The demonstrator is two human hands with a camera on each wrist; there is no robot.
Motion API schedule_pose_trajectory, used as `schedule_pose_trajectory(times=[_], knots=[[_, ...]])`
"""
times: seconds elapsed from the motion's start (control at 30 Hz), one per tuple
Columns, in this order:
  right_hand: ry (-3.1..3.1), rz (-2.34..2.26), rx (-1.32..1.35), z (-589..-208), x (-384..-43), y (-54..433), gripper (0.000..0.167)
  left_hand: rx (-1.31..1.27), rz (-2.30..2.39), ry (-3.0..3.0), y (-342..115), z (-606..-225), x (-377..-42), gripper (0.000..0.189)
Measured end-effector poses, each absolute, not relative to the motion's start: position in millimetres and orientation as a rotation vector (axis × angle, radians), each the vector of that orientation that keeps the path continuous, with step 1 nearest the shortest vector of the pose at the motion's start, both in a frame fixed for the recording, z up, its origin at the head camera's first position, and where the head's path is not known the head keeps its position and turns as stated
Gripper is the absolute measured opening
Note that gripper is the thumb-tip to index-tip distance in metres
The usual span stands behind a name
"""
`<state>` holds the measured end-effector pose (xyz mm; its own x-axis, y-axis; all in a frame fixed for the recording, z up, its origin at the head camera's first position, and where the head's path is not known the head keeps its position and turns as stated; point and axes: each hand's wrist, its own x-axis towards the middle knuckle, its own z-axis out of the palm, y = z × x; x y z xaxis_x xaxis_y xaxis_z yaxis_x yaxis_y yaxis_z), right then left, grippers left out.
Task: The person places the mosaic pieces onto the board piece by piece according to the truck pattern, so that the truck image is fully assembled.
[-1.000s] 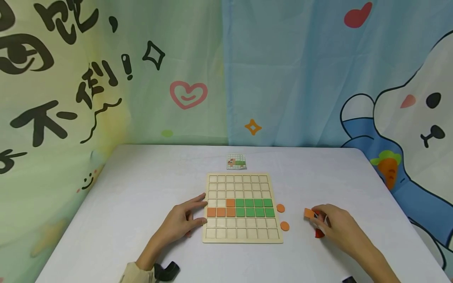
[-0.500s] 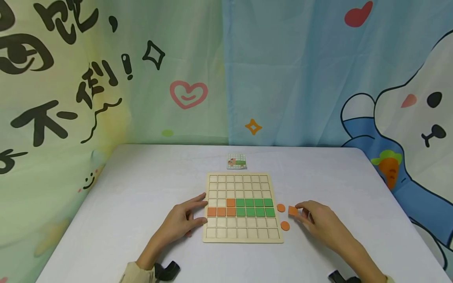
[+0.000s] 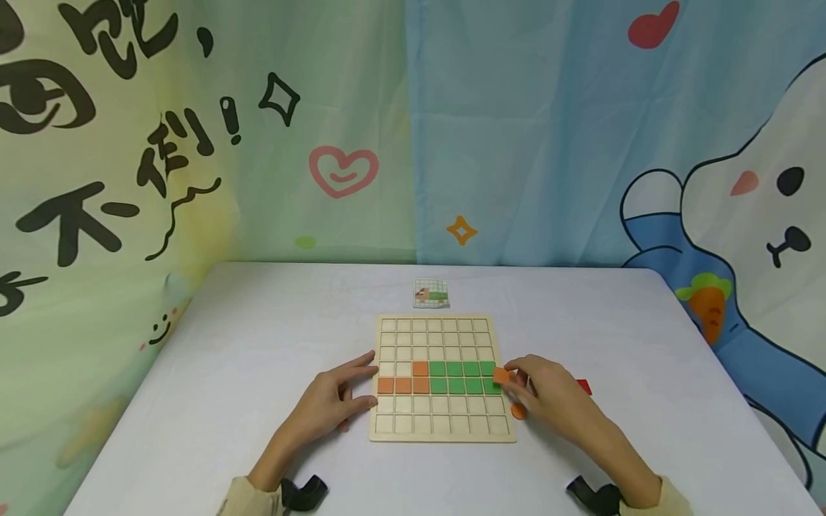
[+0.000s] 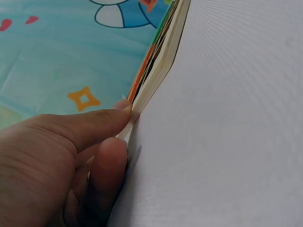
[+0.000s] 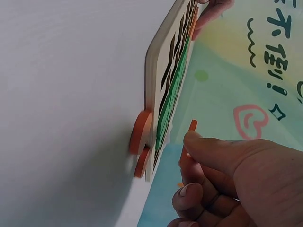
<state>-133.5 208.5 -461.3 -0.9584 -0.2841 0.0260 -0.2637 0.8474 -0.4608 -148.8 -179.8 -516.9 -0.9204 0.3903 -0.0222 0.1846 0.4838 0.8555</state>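
Note:
In the head view my right hand (image 3: 548, 387) pinches a small orange square tile (image 3: 500, 375) between thumb and fingers, over the right edge of a wooden grid board (image 3: 445, 428). The right wrist view shows this orange tile (image 5: 193, 125) held edge-up, apart from the board. My left hand (image 3: 329, 400) rests against the board's left edge, thumb and fingertips spread along it. The left wrist view has its thumb (image 4: 102, 125) right at the board's rim. Green tiles (image 3: 455, 378) fill two rows on the right of the grid, with several orange tiles (image 3: 403, 386) to their left.
Beside the board's right edge lie two round orange pieces; one orange disc (image 5: 140, 132) is nearer in the right wrist view. A red piece (image 3: 584, 387) shows behind my right hand. A small pattern card (image 3: 431, 294) lies beyond the board on the white table (image 3: 290, 308).
My right hand has moved left with the orange square tile, from the loose pieces on the right to the board's right edge. The left hand has stayed in place.

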Motion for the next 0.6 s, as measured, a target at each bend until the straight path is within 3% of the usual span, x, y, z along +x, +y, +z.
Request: schedule_pose_trajectory(times=[0.6], knots=[[2.926,-0.723,-0.556,-463.8,-163.7,163.7,0.031,0.497,1.431,2.514,-180.9,-518.0,-149.3,0.059]])
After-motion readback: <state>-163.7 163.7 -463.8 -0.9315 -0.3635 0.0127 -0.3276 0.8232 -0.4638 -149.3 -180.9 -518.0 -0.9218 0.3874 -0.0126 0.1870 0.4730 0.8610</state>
